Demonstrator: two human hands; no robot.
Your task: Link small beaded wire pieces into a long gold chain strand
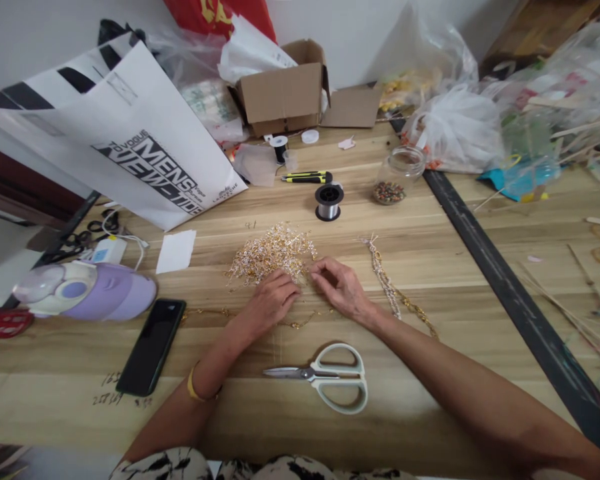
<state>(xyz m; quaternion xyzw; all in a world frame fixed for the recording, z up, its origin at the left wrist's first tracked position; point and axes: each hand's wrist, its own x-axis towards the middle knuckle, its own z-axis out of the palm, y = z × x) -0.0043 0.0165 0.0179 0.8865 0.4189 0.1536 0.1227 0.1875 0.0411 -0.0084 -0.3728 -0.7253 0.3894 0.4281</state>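
A loose heap of small gold and clear beads [265,252] lies in the middle of the wooden table. At its near edge rests my left hand [273,300], fingers curled and pressed together; whatever they grip is hidden. Just right of the heap, my right hand [339,285] is closed in a pinch, its thumb and forefinger close to the left fingertips. What it pinches is too small to make out. A thin gold strand [300,325] runs along the table below both hands. Beyond my right wrist lie finished-looking bead strands [380,270], silver and gold, bunched at one end.
White-handled scissors [337,377] lie near me. A phone [151,347] and purple bottle [105,291] are at left. Behind the beads are a wire spool [329,202], a yellow-black cutter [307,177] and a bead jar [396,177]. A paper bag [145,133] and cardboard box [283,97] stand behind.
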